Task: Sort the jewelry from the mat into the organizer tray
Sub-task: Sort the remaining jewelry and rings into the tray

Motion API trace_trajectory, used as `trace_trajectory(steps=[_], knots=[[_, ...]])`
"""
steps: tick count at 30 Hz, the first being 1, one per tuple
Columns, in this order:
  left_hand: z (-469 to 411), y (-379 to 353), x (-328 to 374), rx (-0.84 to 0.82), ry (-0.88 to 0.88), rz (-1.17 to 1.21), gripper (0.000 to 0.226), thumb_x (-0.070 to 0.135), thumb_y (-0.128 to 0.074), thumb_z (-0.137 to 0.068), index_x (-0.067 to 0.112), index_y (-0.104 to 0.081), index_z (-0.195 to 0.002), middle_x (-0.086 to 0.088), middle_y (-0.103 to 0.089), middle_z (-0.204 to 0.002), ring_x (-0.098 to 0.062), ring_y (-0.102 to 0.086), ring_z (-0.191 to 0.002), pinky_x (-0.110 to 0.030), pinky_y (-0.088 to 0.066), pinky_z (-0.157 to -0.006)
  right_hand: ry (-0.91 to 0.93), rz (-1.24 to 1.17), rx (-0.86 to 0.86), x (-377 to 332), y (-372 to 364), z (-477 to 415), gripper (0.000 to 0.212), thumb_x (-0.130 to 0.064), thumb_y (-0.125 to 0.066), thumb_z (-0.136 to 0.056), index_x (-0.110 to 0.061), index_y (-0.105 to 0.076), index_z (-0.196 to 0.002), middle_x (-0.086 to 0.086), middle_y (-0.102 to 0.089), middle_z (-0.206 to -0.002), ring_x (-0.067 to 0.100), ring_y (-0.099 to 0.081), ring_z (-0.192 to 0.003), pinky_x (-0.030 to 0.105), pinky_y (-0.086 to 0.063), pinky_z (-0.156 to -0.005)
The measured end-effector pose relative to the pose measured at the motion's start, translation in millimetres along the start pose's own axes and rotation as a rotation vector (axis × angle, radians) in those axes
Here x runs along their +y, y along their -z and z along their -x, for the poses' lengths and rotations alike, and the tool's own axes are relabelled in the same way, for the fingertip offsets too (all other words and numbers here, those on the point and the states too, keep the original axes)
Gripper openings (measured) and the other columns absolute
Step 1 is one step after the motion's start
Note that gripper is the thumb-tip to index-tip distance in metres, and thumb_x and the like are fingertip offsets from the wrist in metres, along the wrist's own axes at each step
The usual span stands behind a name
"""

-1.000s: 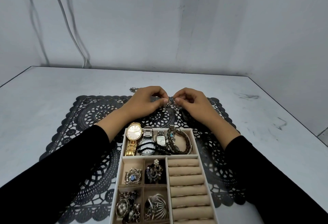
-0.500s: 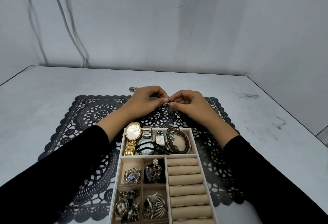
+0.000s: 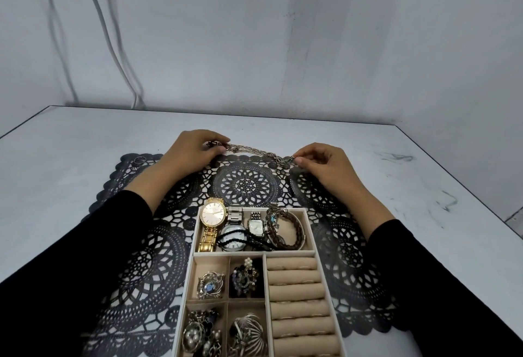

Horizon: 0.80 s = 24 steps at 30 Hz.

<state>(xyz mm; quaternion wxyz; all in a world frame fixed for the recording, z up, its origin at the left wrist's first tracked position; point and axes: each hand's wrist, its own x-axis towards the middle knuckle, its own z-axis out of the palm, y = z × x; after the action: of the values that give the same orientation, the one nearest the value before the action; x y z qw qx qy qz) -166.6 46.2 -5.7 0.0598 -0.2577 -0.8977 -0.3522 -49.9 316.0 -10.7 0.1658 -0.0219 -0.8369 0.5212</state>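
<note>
Left hand (image 3: 191,151): pinches chain (image 3: 256,153) end, which its fingers hide.
Right hand (image 3: 328,165): pinches other end; chain stretched over mat's (image 3: 245,185) far edge.
Organizer tray (image 3: 310,229): near end cut off.

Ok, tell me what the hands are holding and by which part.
A metal chain, stretched between the hands: the left hand grips one end, and the right hand pinches the other end.

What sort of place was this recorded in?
Probably a bare recording setup rather than a lived-in room: a plain white table against blank walls, loose cables hanging down the wall, and a black lace mat with an organizer tray laid out.
</note>
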Motion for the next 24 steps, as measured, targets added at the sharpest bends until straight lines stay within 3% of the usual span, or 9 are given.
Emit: trace_trajectory(steps=[6,13,16,19,22,24], knots=[[-2,8,-6,-0.019,0.028,0.016,0.023,0.022,-0.070,-0.089,0.027,-0.073,-0.111,0.003,-0.070,-0.118,-0.012,-0.059,-0.116,-0.025,-0.040,-0.102,-0.001,0.040,0.019,1,2,0,0.006,-0.018,-0.073,-0.083,-0.017,-0.073,-0.089,0.005,-0.073,-0.084,0.017,-0.068,-0.082,0.023,-0.051,-0.079],[-2,16,-14,0.030,0.059,-0.009,0.020,0.019,-0.070,-0.088,0.022,-0.075,-0.108,0.002,-0.072,-0.111,-0.008,-0.061,-0.107,-0.014,-0.036,-0.092,-0.029,0.018,0.074,5,7,-4,0.006,-0.016,-0.073,-0.082,-0.021,-0.073,-0.084,0.002,-0.073,-0.084,0.015,-0.071,-0.081,0.026,-0.053,-0.082],[-2,16,-14,0.036,0.051,-0.010,0.016,0.018,-0.070,-0.088,0.021,-0.077,-0.102,0.004,-0.073,-0.104,-0.004,-0.059,-0.102,-0.009,-0.034,-0.088,-0.036,0.001,0.113,5,8,-3,0.007,-0.012,-0.072,-0.082,-0.020,-0.073,-0.083,0.000,-0.072,-0.083,0.005,-0.068,-0.076,0.019,-0.051,-0.077],[-2,16,-14,0.041,0.037,-0.022,0.012,0.018,-0.070,-0.087,0.023,-0.076,-0.096,0.006,-0.072,-0.097,-0.004,-0.060,-0.096,0.001,-0.032,-0.077,-0.055,-0.052,0.150,5,9,-3,0.006,-0.011,-0.072,-0.083,-0.016,-0.073,-0.085,0.002,-0.071,-0.083,0.012,-0.067,-0.080,0.025,-0.055,-0.078],[-2,17,-15,0.022,0.014,-0.041,0.010,0.018,-0.069,-0.088,0.026,-0.074,-0.093,0.006,-0.071,-0.095,-0.008,-0.062,-0.094,-0.003,-0.034,-0.076,-0.068,-0.144,0.189,2,11,-3,0.007,-0.007,-0.070,-0.084,-0.014,-0.071,-0.087,0.006,-0.070,-0.082,0.008,-0.067,-0.073,0.021,-0.055,-0.067],[-1,17,-16,0.013,-0.010,-0.053,0.011,0.017,-0.068,-0.089,0.025,-0.073,-0.093,0.005,-0.071,-0.096,-0.010,-0.062,-0.095,-0.014,-0.038,-0.080,-0.064,-0.168,0.211,1,12,-1,0.007,-0.007,-0.069,-0.085,-0.013,-0.071,-0.088,0.007,-0.071,-0.083,0.004,-0.066,-0.069,0.016,-0.052,-0.064]])
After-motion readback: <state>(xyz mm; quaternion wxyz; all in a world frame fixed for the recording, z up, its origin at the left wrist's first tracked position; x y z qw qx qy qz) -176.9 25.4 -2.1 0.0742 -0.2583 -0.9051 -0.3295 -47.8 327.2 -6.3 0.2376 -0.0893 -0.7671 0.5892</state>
